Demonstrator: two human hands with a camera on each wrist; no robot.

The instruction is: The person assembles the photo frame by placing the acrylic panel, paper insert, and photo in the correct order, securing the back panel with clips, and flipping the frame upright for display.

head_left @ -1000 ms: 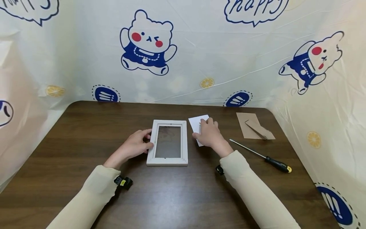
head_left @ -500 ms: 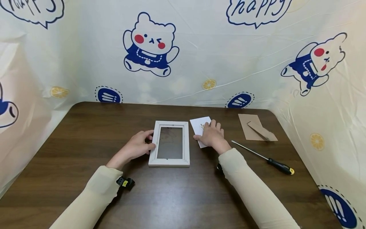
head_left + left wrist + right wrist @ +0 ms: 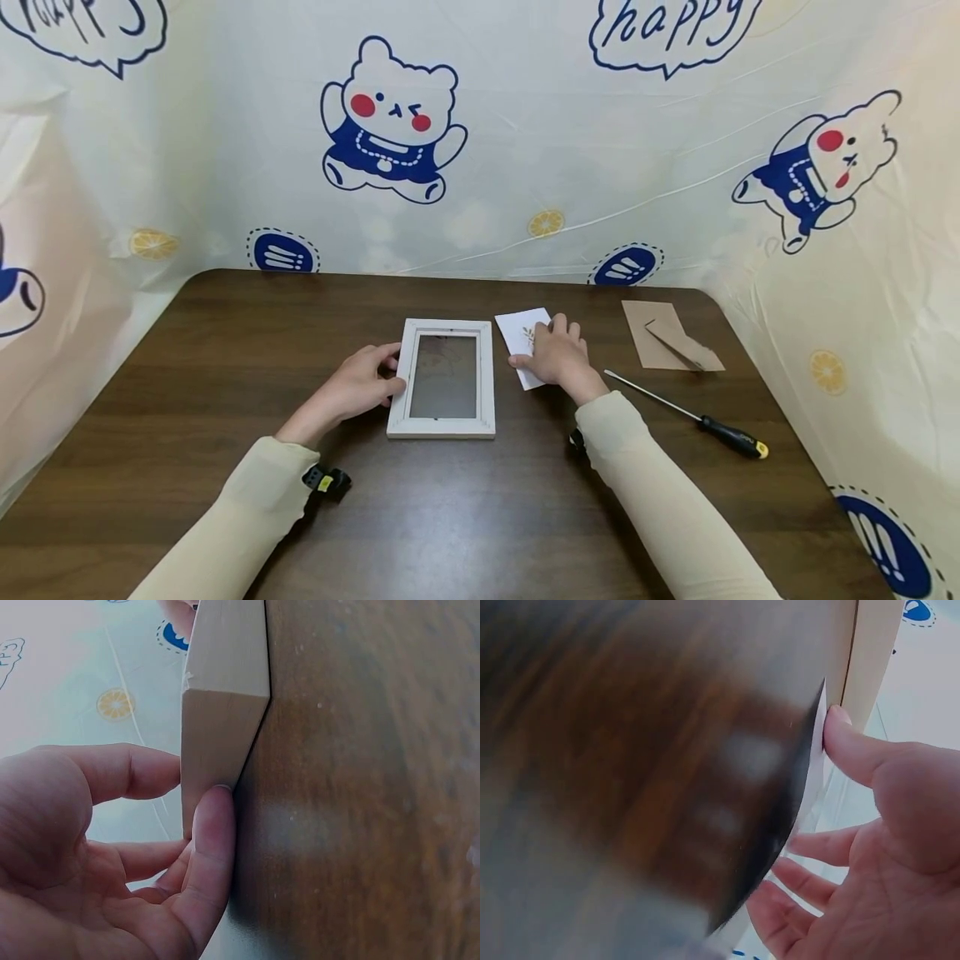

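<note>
Your left hand [image 3: 352, 390] rests its relaxed fingers against the left edge of the white picture frame [image 3: 442, 378], flat mid-worktop [image 3: 187, 400]. Your right hand [image 3: 557, 357] presses spread fingers on the white card [image 3: 519, 329] just beside it. Cartoon-printed sheeting [image 3: 525, 133] walls the dark wood.

Both forearms in cream sleeves enter from bottom of head view, converging toward frame centre. Left hand [image 3: 358, 388] left of centre, fingers loosely curled, thumb and fingertips [image 3: 212, 825] extended forward. Right hand [image 3: 557, 357] right of centre, palm down, fingers relaxed and spread, thumb [image 3: 847, 746] angled toward frame left.
</note>
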